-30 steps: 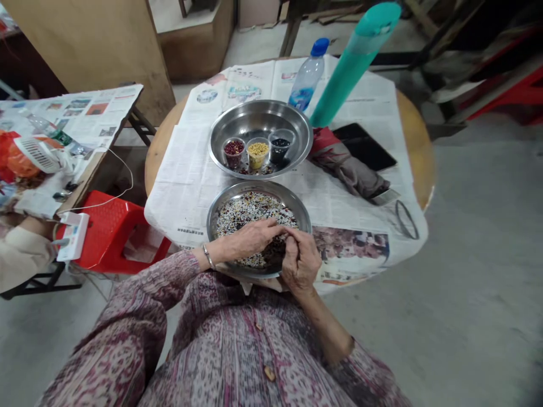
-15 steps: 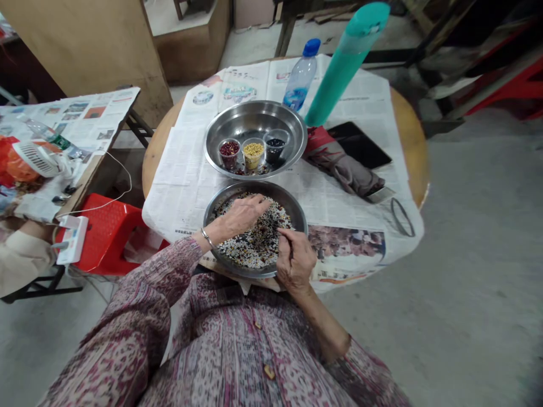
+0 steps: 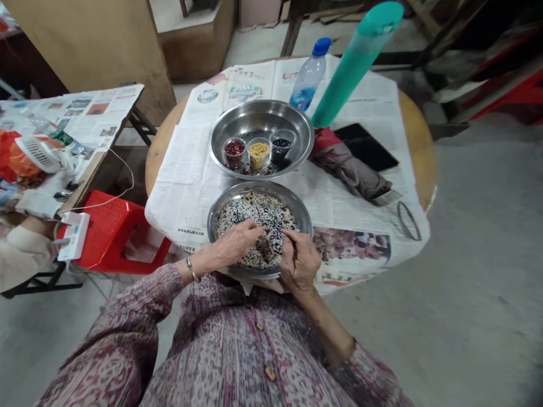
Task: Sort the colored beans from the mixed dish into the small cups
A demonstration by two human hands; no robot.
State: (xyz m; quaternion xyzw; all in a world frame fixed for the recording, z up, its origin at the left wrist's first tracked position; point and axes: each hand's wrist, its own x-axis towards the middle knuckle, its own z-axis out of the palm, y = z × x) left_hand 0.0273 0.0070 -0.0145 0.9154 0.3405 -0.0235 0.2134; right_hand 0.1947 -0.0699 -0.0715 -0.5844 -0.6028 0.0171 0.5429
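Observation:
A steel bowl close to my body holds mixed grains and beans, white, black, yellow and dark red. My left hand, with a bracelet at the wrist, reaches over the mix from the left, its fingertips drawn together at the grains. On the bowl's right side my right hand has thumb and forefinger pinched over the mix. Whatever either hand's fingers hold is too small to make out. Behind stands a larger steel basin with three clear cups: red beans, yellow beans and black beans.
Newspaper covers the round table. Beyond the basin are a water bottle and a tall teal container. To the right lie a folded umbrella, a dark tablet and a dark ring. A red stool is at left.
My left hand has drawn back toward me, from the middle of the bowl to its near left side. My right hand stays at the right side, still pinched.

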